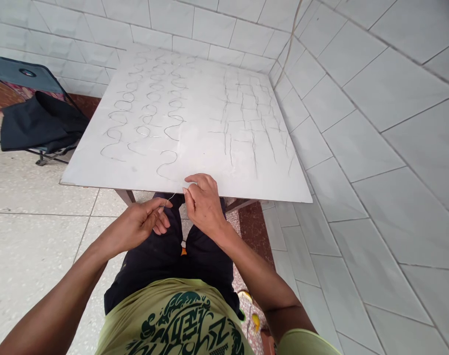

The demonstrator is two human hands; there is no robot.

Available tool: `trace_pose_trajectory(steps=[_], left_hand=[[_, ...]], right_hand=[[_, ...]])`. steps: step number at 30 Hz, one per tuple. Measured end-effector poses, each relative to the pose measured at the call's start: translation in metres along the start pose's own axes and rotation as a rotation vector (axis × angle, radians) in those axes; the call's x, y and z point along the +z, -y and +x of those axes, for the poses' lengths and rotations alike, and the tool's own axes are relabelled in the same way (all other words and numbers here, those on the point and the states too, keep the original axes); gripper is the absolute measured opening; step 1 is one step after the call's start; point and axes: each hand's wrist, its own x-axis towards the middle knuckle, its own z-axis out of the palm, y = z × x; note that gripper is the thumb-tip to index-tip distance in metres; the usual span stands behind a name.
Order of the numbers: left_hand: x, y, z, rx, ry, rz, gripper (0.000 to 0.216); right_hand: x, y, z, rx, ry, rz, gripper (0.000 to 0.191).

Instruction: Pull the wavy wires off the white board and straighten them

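Note:
A short thin wire (169, 199) is stretched between my two hands just below the near edge of the white table (98, 170). My left hand (143, 224) pinches its lower end between thumb and fingers. My right hand (204, 199) is closed on the upper end, knuckles resting at the table edge. On the table's left half lie several wavy bent wires (150, 106). Several straight wire pieces (246, 123) lie in rows on the right half.
A tiled wall (375, 148) runs close along the table's right side and another stands behind it. A folding chair with dark cloth (39, 123) stands on the floor at left. My legs in dark trousers are under the table edge.

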Motion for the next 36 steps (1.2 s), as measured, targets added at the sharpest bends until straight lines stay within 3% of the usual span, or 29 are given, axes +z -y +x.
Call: trace_pose_trajectory(steps=[4, 8, 14, 18, 21, 24, 27, 32, 36], left_hand=[[0.004, 0.002, -0.002, 0.002, -0.113, 0.126, 0.044], [0.005, 0.005, -0.004, 0.101, -0.24, 0.383, 0.053], [0.005, 0.013, -0.003, 0.254, -0.207, 0.576, 0.049], [0.006, 0.013, -0.002, 0.275, -0.206, 0.561, 0.048], [0.005, 0.005, -0.002, 0.198, -0.224, 0.484, 0.05], [-0.003, -0.003, -0.007, 0.065, -0.289, 0.412, 0.076], [-0.013, -0.003, -0.014, 0.033, -0.377, 0.376, 0.095], [-0.018, 0.001, -0.024, 0.099, -0.416, 0.426, 0.083], [-0.015, -0.01, -0.023, 0.14, -0.392, 0.464, 0.073]], right_hand=[[0.0, -0.001, -0.001, 0.006, 0.007, 0.0, 0.027], [-0.002, 0.0, -0.002, 0.01, 0.018, 0.007, 0.027], [-0.002, 0.002, -0.004, 0.019, 0.032, 0.021, 0.028], [-0.002, 0.0, -0.004, 0.034, 0.042, 0.031, 0.028], [-0.002, -0.001, -0.003, 0.037, 0.037, 0.025, 0.027], [-0.005, -0.002, -0.002, 0.026, 0.027, 0.012, 0.025], [-0.007, -0.004, -0.002, 0.04, 0.003, 0.009, 0.024], [-0.006, -0.007, -0.002, 0.117, -0.039, 0.094, 0.023], [-0.006, -0.005, -0.002, 0.114, -0.046, 0.089, 0.023]])
